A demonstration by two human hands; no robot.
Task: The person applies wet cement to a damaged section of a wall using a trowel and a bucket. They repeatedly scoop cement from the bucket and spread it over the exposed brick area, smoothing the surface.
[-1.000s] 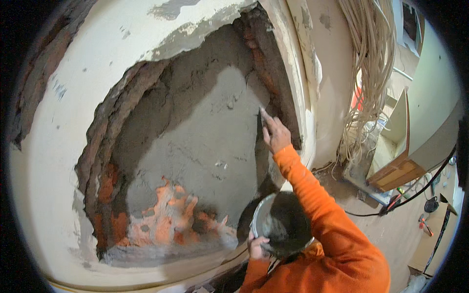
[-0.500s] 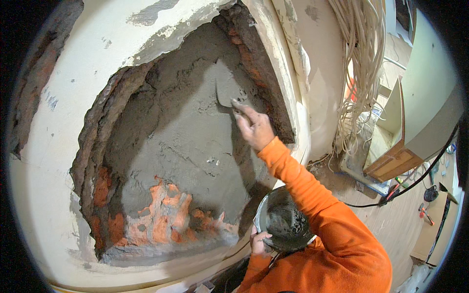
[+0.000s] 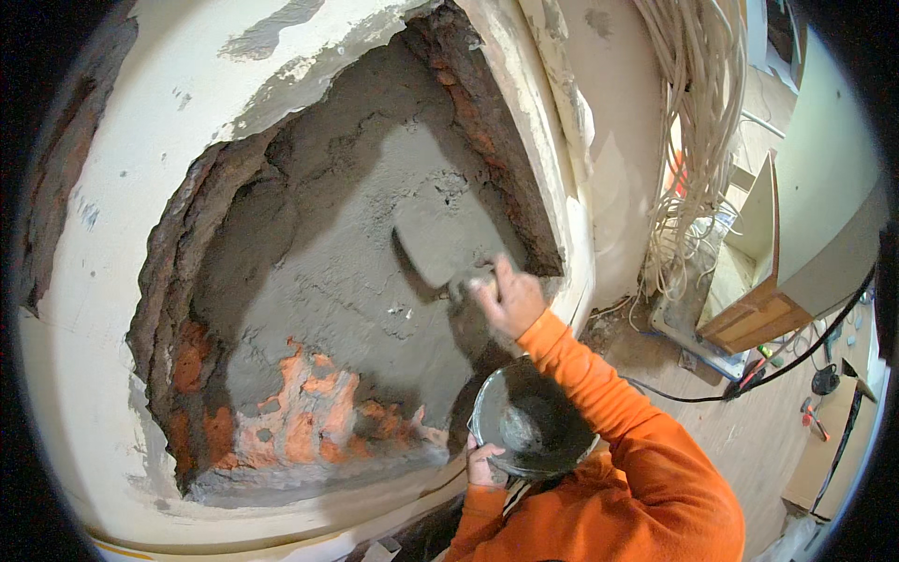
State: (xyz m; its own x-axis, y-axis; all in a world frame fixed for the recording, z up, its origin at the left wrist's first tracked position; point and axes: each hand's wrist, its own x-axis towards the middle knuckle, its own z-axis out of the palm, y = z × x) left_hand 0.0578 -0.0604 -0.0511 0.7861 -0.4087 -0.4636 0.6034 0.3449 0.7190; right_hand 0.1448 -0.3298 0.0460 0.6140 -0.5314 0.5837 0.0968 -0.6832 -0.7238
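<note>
My right hand (image 3: 512, 302) is closed round the handle of a trowel (image 3: 442, 242), slightly blurred by motion. The blade is grey and lies against or just in front of the wet mortar (image 3: 346, 248) coating a deep wall recess; whether it touches, I cannot tell. Below, my left hand (image 3: 484, 465) grips the left side of a dark bucket (image 3: 479, 412), its fingers at the rim. Grey mortar (image 3: 524, 429) shows inside, and my right forearm passes over the bucket's far right side. Orange brick (image 3: 309, 407) is bare at the recess bottom.
Broken, rough edges (image 3: 159, 309) of the recess border a cream wall (image 3: 103, 393). To the right hangs a thick bundle of pale cables (image 3: 698, 122), beside a tilted cabinet (image 3: 815, 215). A black cord (image 3: 693, 398) and a cardboard box (image 3: 824, 450) lie on the floor.
My right hand has drawn the trowel down and right across the mortar, away from the top of the recess. The bucket in my left hand has shifted slightly left and up.
</note>
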